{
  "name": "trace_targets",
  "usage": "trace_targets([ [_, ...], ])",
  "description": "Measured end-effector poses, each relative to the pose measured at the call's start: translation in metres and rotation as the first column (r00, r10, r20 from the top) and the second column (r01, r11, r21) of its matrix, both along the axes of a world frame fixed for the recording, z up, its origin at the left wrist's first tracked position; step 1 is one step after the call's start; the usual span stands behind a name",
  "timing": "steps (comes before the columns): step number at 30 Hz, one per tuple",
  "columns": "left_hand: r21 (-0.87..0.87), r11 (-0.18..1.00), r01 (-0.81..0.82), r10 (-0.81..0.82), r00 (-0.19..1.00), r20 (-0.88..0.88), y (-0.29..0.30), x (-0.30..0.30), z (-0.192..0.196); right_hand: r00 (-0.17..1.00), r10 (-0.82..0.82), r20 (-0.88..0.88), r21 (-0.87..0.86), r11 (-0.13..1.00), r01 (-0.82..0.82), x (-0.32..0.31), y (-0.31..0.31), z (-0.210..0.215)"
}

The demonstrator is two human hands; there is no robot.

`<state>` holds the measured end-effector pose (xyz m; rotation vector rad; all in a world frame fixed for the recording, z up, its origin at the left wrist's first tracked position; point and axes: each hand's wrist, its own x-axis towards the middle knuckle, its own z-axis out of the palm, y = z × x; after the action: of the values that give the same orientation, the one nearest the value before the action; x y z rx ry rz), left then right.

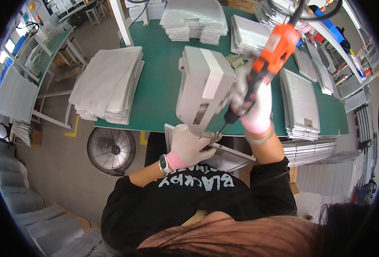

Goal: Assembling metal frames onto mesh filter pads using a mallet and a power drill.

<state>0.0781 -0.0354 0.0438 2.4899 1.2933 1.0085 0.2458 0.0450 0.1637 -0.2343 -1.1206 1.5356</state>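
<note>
two gloved hands are working at the near edge of the green table (163, 85): the right hand (253, 105) is gripping an orange driver (268, 58), its bit touching a clip (215, 137) on the mesh panel (223, 158), while the left hand (189, 143) is pressing that panel down, fingers closed over its edge, just beside a grey box (204, 88).

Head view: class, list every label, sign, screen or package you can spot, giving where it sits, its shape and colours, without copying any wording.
Label: white rectangle on the orange electric screwdriver gripped by the right hand.
Smartwatch screen: small dark square on the left wrist, behind the left hand.
Cardboard box: brown, beside the person's right arm.
</note>
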Motion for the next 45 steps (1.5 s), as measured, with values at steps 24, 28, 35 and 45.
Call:
trace_targets([
  [24,0.076,0.984,-0.164,0.162,0.986,0.029,0.067,-0.127,-0.064,-0.425,-0.734,0.53,0.808,0.59,-0.012,0.147,-0.01,-0.14],
  [28,-0.071,0.864,-0.499,0.501,0.836,0.223,-0.042,-0.16,-0.13,-0.653,-0.28,0.703,0.47,0.873,0.131,0.128,-0.012,-0.196],
  [35,-0.116,0.866,-0.487,0.479,0.873,-0.091,-0.072,-0.166,-0.145,0.093,-0.521,0.849,0.507,0.851,0.137,0.047,0.031,-0.185],
  [45,0.06,0.972,-0.226,0.233,0.954,-0.187,-0.025,-0.147,-0.127,-0.289,-0.409,0.865,0.351,0.907,-0.234,-0.112,0.061,-0.178],
])
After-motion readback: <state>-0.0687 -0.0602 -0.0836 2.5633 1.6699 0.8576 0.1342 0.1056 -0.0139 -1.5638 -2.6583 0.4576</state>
